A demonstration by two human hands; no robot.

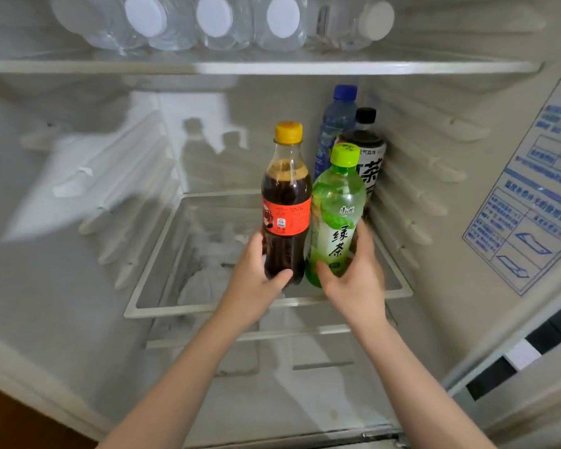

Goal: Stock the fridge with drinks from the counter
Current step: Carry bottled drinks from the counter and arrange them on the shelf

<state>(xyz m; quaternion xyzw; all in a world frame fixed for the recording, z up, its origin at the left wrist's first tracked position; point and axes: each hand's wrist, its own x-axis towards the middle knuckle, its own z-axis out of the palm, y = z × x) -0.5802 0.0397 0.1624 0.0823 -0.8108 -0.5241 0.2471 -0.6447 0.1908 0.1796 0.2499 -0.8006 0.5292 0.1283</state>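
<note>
Left hand (256,270) grips the cola bottle (285,202); right hand (357,273) grips the green-tea bottle (336,215), both low on the body, over the glass shelf (162,311) (possibly just resting on it). Full, rigid plastic: heavy, likely slick.
</note>
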